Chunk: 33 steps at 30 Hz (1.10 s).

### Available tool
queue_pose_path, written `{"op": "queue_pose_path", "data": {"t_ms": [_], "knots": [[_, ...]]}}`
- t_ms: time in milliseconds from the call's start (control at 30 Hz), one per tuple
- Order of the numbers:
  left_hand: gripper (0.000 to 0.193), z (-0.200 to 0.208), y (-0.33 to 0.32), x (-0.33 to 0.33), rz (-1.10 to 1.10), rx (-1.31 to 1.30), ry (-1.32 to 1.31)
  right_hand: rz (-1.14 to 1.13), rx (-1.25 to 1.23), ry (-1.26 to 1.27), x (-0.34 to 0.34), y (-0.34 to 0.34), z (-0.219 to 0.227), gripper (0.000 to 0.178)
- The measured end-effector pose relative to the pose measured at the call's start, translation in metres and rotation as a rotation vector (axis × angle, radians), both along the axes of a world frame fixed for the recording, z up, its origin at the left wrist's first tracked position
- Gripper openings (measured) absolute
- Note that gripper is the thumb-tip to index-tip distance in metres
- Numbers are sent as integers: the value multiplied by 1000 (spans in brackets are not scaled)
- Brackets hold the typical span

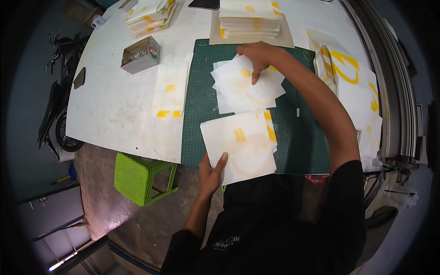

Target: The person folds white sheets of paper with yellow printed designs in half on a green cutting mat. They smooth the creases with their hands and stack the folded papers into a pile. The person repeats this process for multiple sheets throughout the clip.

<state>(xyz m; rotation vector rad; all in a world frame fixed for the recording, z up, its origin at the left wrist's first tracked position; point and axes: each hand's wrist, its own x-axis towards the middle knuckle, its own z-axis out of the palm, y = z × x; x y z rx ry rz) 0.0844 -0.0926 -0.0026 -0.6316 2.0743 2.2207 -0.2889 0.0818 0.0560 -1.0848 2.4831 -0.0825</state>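
My left hand (213, 173) grips the near left corner of a small stack of white paper sheets (243, 149) with yellow print, thumb on top and fingers underneath. This stack overhangs the front edge of the green cutting mat (298, 133). Farther away on the mat lies a second, fanned-out group of white sheets (247, 89). My right hand (257, 57) reaches over its far edge, with the thumb pressed on the top sheet and the fingers curled at the back rim. The undersides of both groups are hidden.
Tall paper stacks (250, 23) stand behind the mat, and another paper pile (151, 17) is at back left. An open cardboard box (141, 55) sits left of the mat. Large printed sheets (362, 91) cover the right side. A green stool (142, 176) stands below the table edge.
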Motion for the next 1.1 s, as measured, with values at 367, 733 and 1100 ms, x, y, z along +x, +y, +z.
{"op": "queue_pose_path", "data": {"t_ms": [367,733,1100], "knots": [[36,-5,4,-4,38,31,16,34,-225,158,0,31,-26,66],[42,-5,-5,-3,71,92,-144,128,-699,-255,120,63,173,35],[99,0,-25,-4,-14,517,-70,65,-446,-315,148,22,14,54]]}}
